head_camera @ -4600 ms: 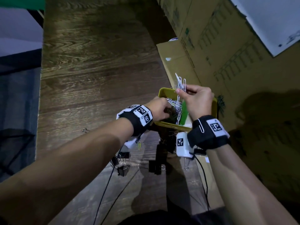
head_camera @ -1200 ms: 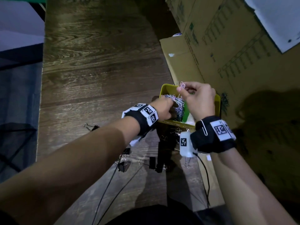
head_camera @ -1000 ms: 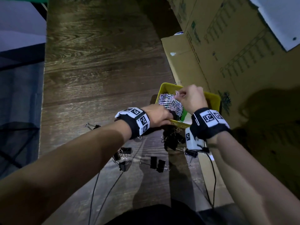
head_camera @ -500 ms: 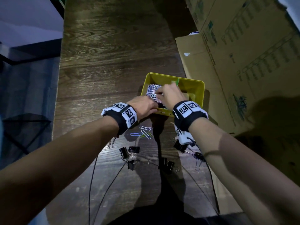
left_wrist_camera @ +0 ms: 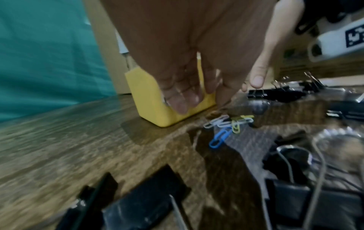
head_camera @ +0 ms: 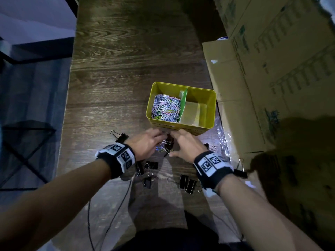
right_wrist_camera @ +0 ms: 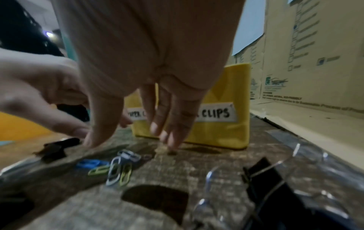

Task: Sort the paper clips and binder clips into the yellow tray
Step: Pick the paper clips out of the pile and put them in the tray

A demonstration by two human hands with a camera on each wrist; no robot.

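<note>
Left hand (head_camera: 147,144) and right hand (head_camera: 186,146) now out of the yellow tray (head_camera: 210,113), fingers loosely spread, holding nothing, low over the last loose paper clips (right_wrist_camera: 116,168) on the table (head_camera: 126,69) before the tray's near wall. Left compartment heaped with paper clips, right one bare; binder clips (head_camera: 186,183) scattered toward the near edge, next in line.

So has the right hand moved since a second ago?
Yes. The right hand has left the yellow tray and come down to the table in front of it.
</note>
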